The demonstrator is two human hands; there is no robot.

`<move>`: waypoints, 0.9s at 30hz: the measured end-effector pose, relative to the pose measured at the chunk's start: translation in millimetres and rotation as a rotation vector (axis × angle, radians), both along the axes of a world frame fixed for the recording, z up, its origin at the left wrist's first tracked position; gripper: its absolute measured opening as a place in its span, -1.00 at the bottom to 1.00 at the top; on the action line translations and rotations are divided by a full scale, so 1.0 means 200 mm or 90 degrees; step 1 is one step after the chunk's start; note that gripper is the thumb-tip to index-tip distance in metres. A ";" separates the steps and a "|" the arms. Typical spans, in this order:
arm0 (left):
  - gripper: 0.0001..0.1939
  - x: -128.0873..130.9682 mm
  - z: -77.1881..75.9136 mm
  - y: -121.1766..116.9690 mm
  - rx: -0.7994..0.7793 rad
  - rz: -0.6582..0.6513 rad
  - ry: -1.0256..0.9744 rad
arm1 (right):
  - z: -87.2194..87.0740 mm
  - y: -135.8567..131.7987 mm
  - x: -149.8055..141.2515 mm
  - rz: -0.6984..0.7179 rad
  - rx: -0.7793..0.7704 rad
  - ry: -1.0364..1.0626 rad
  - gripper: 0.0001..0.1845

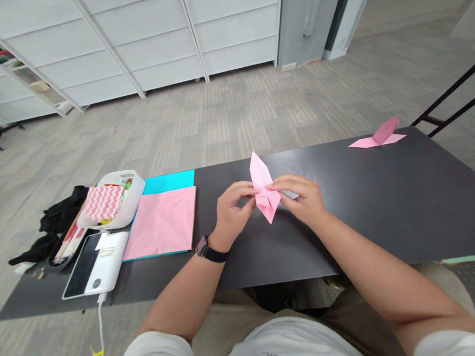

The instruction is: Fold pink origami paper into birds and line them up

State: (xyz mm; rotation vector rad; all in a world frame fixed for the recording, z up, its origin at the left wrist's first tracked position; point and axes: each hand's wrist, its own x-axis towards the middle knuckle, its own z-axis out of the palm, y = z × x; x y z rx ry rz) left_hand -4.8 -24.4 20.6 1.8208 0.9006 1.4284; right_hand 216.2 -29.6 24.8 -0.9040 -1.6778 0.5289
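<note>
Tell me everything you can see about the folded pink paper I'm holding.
The folded paper is light pink and looks thin, with a long pointed flap at the far end and a shorter point at the near end. Small creased layers show around its middle and near part. The left hand pinches one side of its middle, the right hand the other. It is over the dark table; whether it touches the surface is unclear.

The basket [135,197] lies left of the paper stack [160,222] on the table [375,207].
</note>
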 end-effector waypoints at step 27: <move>-0.44 0.04 -0.02 0.01 -0.193 -0.001 -0.093 | -0.12 0.08 -0.07 0.087 -0.236 0.194 -0.68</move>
